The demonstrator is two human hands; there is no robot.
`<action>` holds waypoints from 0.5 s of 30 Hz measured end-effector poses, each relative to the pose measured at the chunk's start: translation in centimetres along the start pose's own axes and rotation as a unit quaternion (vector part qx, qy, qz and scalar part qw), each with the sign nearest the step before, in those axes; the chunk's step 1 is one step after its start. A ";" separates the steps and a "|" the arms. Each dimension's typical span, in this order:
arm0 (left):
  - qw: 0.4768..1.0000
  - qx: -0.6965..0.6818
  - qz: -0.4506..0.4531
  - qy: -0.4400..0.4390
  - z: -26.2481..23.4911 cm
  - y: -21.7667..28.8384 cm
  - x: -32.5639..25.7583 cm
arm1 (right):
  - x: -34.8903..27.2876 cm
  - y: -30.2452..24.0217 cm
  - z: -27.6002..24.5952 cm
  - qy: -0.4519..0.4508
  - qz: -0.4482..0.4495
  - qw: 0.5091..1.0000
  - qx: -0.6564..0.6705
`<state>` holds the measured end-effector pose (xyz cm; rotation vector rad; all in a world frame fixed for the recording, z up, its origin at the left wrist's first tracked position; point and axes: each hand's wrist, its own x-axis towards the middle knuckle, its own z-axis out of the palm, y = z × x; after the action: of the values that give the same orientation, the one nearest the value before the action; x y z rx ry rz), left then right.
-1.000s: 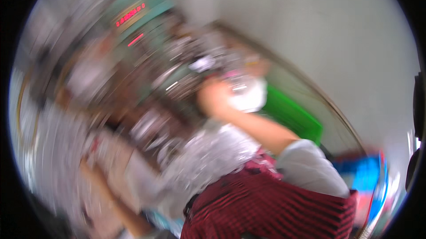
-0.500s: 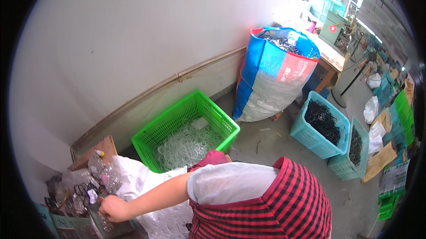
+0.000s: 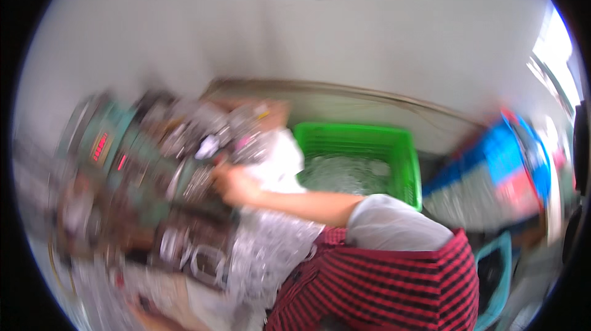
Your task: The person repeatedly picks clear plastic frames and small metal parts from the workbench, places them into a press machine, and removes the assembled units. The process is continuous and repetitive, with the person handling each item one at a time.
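Note:
My right hand (image 3: 237,184) reaches leftward, its fingers curled beside a green machine (image 3: 138,146). Something small, dark and reddish shows at the fingertips, too blurred to name. My left hand (image 3: 151,317) is at the lower left, smeared by motion, near a small dark spot; its fingers cannot be read. Between the hands lies a white hoop-shaped plastic piece (image 3: 208,264). Next to my striped apron, clear plastic pieces (image 3: 261,254) form a pile. Beyond my right hand are a white sack (image 3: 284,157) and a cluttered heap of clear bags (image 3: 212,122).
A green plastic crate (image 3: 414,168) with clear plastic pieces stands by the wall (image 3: 369,35). Farther right is a tall blue, red and white woven bag (image 3: 486,174). A light-blue basket (image 3: 502,257) with dark contents shows at the lower right.
My view has swung left, so the crate and woven bag appear farther right. More of the green machine shows, and my left hand has come into view. My right hand stays curled beside the machine.

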<state>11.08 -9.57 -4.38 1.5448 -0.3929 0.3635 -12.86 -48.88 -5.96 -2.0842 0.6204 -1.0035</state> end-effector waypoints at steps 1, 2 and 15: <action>0.998 -0.055 0.007 -0.002 -0.4 3.6 -2.4 | 0.1 0.6 -0.3 0.014 -0.024 0.999 0.016; 0.994 -0.113 0.004 -0.008 2.6 7.7 -4.7 | 0.3 0.8 -1.3 -0.001 0.015 0.995 0.096; 0.866 -0.300 -0.171 -0.362 11.1 21.0 -16.2 | 2.4 -12.7 1.6 -0.329 0.011 0.856 0.398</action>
<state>-13.20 -20.44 6.64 1.0443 -0.7183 -0.6063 -8.81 -42.02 4.38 -1.4912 -0.1315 -0.3531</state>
